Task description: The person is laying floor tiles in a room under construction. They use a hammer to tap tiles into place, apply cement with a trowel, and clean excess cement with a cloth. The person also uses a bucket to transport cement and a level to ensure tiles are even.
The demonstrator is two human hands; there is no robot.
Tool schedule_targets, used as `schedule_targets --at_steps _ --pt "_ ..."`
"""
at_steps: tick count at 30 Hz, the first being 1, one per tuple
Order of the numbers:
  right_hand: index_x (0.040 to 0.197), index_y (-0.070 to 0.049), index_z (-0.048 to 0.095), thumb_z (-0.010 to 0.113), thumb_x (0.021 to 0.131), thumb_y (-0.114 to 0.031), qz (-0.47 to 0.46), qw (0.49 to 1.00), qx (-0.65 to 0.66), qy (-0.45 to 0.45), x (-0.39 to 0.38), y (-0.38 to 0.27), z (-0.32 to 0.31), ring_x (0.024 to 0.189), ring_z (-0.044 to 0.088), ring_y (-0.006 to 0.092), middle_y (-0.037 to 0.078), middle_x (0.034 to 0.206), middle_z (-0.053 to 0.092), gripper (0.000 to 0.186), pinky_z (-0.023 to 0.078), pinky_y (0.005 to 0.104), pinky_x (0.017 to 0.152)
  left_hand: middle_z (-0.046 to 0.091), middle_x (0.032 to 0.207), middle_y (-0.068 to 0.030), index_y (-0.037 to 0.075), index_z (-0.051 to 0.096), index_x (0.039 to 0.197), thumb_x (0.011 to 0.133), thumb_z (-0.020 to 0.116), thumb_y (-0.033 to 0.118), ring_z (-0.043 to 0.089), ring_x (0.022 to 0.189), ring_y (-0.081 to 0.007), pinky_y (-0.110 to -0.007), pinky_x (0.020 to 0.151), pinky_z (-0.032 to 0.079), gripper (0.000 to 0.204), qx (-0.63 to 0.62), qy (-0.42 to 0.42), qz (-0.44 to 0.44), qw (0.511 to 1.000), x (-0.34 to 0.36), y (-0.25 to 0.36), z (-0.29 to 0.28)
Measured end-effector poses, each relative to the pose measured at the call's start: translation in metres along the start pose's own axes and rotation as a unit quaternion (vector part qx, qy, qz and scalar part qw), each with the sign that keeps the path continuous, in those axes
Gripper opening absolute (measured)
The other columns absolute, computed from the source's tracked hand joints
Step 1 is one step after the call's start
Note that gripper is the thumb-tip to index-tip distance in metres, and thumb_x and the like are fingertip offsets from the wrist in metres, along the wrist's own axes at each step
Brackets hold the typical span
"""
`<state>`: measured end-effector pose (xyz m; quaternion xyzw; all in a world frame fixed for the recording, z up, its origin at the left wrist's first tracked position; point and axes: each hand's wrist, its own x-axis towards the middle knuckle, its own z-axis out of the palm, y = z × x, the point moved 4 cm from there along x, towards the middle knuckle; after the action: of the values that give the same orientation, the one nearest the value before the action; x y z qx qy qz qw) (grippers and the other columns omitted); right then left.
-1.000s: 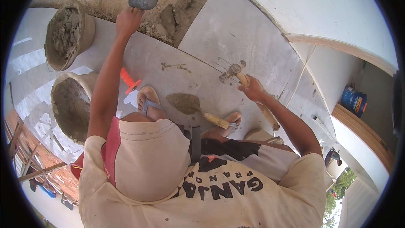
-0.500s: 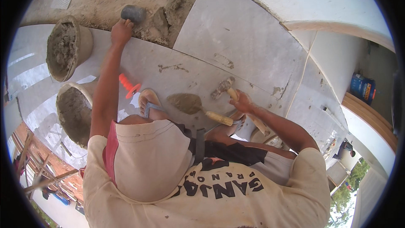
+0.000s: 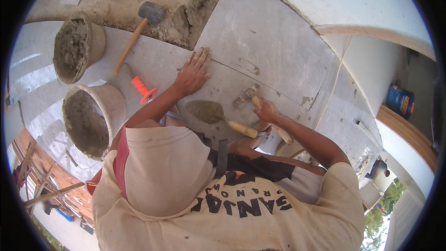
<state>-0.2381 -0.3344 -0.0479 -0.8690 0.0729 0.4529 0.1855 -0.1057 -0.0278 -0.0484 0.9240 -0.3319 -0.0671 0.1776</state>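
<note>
My left hand (image 3: 192, 75) lies flat with fingers apart on the grey tiles (image 3: 261, 24), at a seam. My right hand (image 3: 266, 110) grips the wooden handle of a hammer (image 3: 245, 96), whose dirty metal head rests on or just above the tile. Between my hands lies a pointed trowel (image 3: 205, 110) with a wooden handle, coated in mortar. A black rubber mallet (image 3: 152, 12) lies left of my left hand, its head on bare sandy screed (image 3: 111, 1). Beside it is an orange-gripped tool (image 3: 141, 87).
Two mortar buckets (image 3: 79, 46) stand at my left. A white wall (image 3: 371, 0) borders the tiles, with a blue bucket (image 3: 398, 100) at an opening on the right. Timber (image 3: 39, 181) is at lower left. A person (image 3: 377, 169) is far off at lower right.
My left hand has let go of the mallet and moved down and right onto the tile. My right hand with the hammer has moved slightly down.
</note>
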Motion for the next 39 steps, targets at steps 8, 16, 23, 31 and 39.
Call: schedule_targets --at_steps 8,16,23,31,39 --pt "0.131 0.002 0.051 0.064 0.09 -0.029 -0.014 0.993 -0.107 0.055 -0.035 -0.049 -0.026 0.123 0.054 0.0391 0.026 0.128 0.056 0.053 0.046 0.0459 0.102 0.028 0.16 -0.0193 -0.004 0.035 0.148 0.096 0.055 0.033 0.022 0.15 -0.0328 -0.047 0.123 0.017 0.067 -0.003 -0.005 -0.013 1.0 -0.006 -0.002 0.01" --pt "0.125 -0.003 0.053 0.071 0.083 -0.023 -0.241 0.963 -0.097 0.074 -0.046 -0.095 -0.012 0.115 0.056 0.0387 0.021 0.123 0.054 0.05 0.046 0.0465 0.097 0.034 0.155 -0.0224 -0.006 0.038 0.146 0.094 0.056 0.028 0.029 0.147 -0.0349 -0.048 0.122 0.021 0.064 -0.021 0.016 -0.009 1.0 -0.007 0.004 0.009" --pt "0.117 -0.008 0.059 0.074 0.075 -0.018 -0.364 0.877 -0.288 0.126 -0.017 -0.092 -0.041 0.118 0.052 0.034 0.016 0.114 0.056 0.046 0.039 0.0492 0.102 0.034 0.155 -0.0228 -0.006 0.038 0.144 0.094 0.056 0.028 0.029 0.146 -0.0363 -0.047 0.122 0.021 0.064 -0.005 0.024 -0.001 1.0 -0.011 0.008 0.002" --pt "0.099 -0.005 0.063 0.077 0.068 -0.02 -0.259 0.916 -0.305 0.029 0.014 -0.091 -0.066 0.111 0.054 0.0344 0.016 0.109 0.054 0.037 0.05 0.0484 0.09 0.03 0.158 -0.0205 -0.003 0.036 0.147 0.093 0.057 0.033 0.025 0.148 -0.034 -0.048 0.122 0.021 0.069 -0.036 0.029 -0.005 0.999 -0.001 0.004 0.007" --pt "0.113 -0.002 0.056 0.072 0.076 -0.019 -0.054 0.973 -0.178 0.133 -0.072 -0.117 -0.242 0.093 0.066 0.0388 0.021 0.098 0.065 0.043 0.052 0.0508 0.083 0.034 0.155 -0.0204 -0.005 0.04 0.144 0.092 0.058 0.033 0.029 0.146 -0.0341 -0.049 0.121 0.023 0.067 -0.046 0.052 0.0 0.998 -0.004 0.002 0.009"
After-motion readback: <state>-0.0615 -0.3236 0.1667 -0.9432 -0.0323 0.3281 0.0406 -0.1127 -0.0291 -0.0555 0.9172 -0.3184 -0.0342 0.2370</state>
